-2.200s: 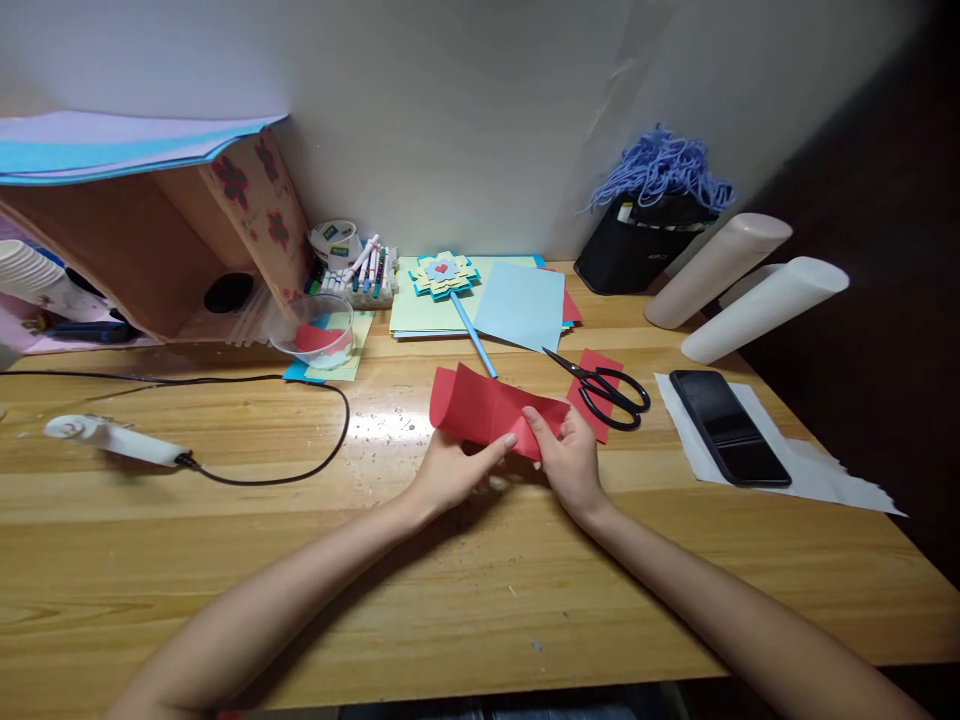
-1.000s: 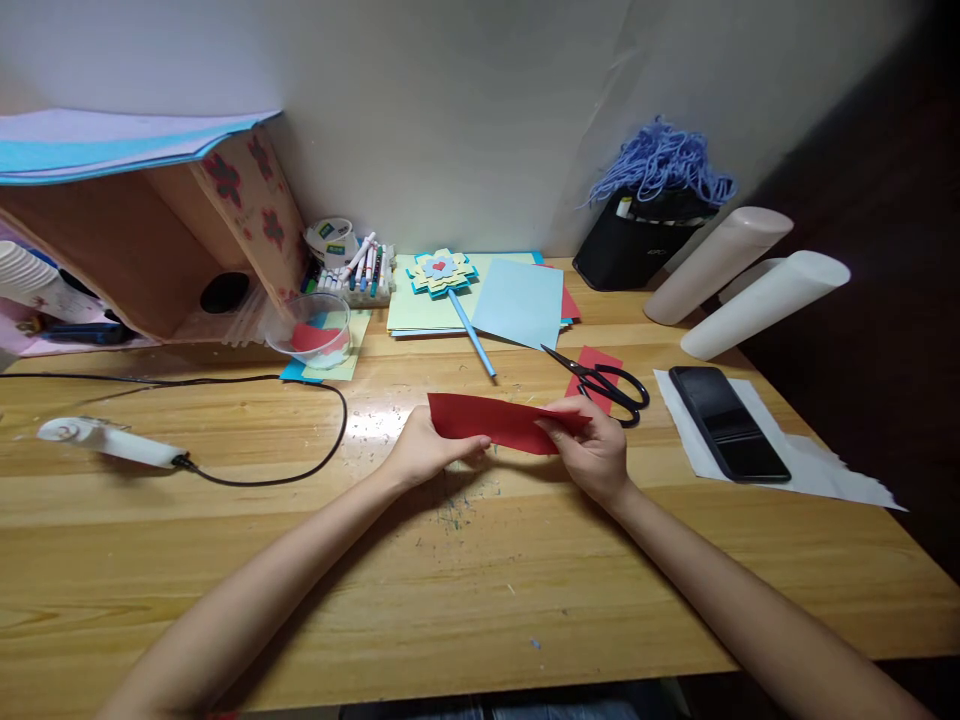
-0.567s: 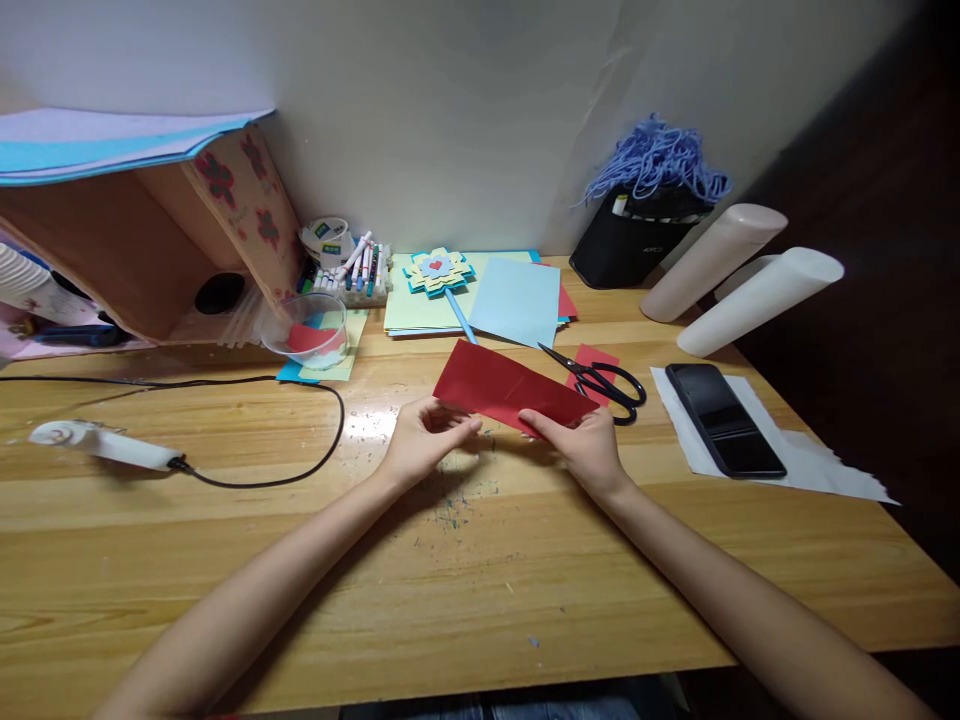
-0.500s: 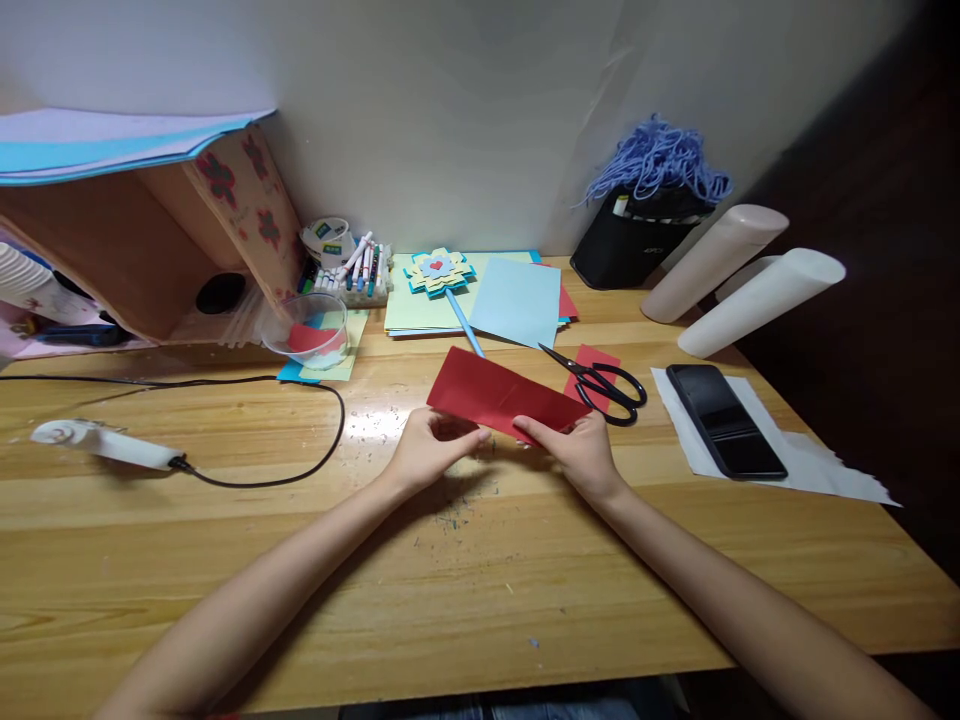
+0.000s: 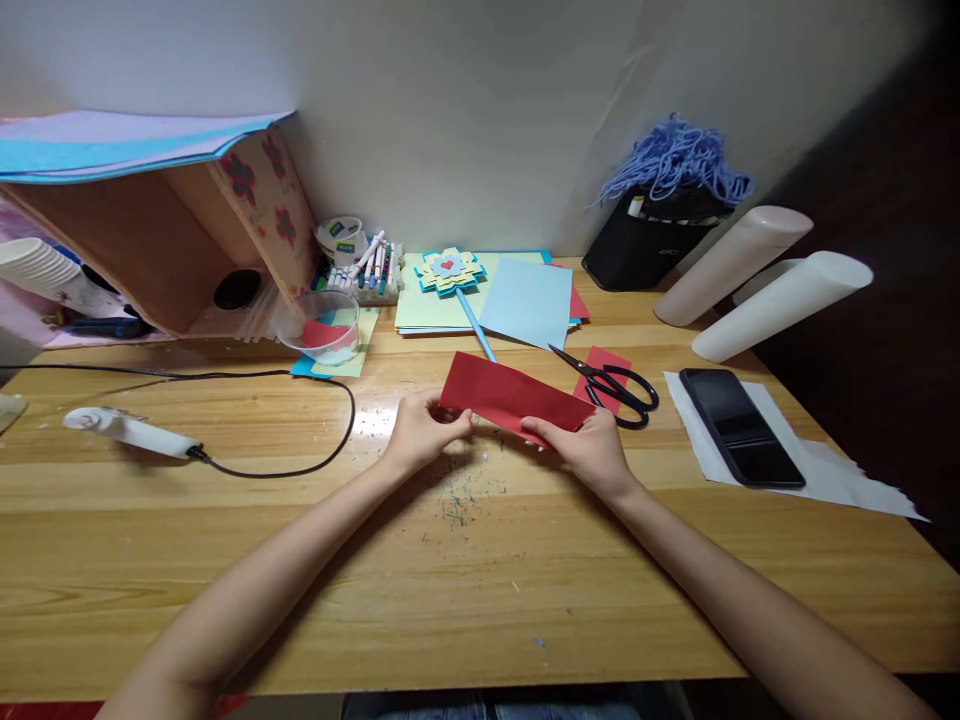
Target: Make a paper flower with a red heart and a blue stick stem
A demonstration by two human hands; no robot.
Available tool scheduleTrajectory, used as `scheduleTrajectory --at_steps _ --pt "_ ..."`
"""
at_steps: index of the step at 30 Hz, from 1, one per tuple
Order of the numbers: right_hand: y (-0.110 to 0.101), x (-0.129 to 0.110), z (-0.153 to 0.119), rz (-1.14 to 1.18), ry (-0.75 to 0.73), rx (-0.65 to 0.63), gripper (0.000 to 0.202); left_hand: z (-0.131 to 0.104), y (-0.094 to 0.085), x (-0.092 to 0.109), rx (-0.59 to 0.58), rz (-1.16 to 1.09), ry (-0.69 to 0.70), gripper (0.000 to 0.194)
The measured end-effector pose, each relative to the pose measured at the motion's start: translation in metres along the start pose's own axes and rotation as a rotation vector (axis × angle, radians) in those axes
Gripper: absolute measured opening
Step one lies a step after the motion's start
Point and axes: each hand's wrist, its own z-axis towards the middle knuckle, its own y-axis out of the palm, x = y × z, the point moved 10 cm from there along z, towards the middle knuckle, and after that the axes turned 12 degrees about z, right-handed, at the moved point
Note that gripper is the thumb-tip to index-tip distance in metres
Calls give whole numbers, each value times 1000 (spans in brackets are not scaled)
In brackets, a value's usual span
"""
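Observation:
A strip of red paper [image 5: 517, 393], folded lengthwise with a crease across its middle, is held above the table between both hands. My left hand [image 5: 424, 432] pinches its left end, with some fingers hidden behind the paper. At the other end, my right hand [image 5: 589, 448] grips the lower right edge, thumb on the near side. Just beyond the right hand lie black-handled scissors [image 5: 611, 385] over a smaller red paper piece [image 5: 606, 360]. Past the strip is a layered paper flower [image 5: 451, 268] on a blue stem [image 5: 477, 328].
Coloured sheets [image 5: 529, 300] lie by the wall. A clear bowl [image 5: 330, 345] and markers [image 5: 371, 270] stand left of them. A corded white hot glue gun [image 5: 135, 433] is at left. A phone [image 5: 739, 425], two white rolls [image 5: 787, 305] and a black holder [image 5: 645, 240] are at right.
The view has shifted slightly, so the table things appear a little further right. Both hands keep hold of the red paper; the left hand sits slightly nearer its left end.

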Motion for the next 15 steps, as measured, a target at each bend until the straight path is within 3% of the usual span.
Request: scheduleTrajectory --at_steps 7,11,13,15 --pt "-14 8 9 -20 33 47 24 13 -25 -22 118 -73 -75 18" --pt "-17 9 11 -54 34 40 28 14 -39 -24 223 -136 -78 18" --pt "-15 13 11 -43 61 23 29 14 -37 -20 215 -176 -43 21" --pt "-11 20 10 -5 123 -9 30 14 -24 -15 116 -229 -3 24"
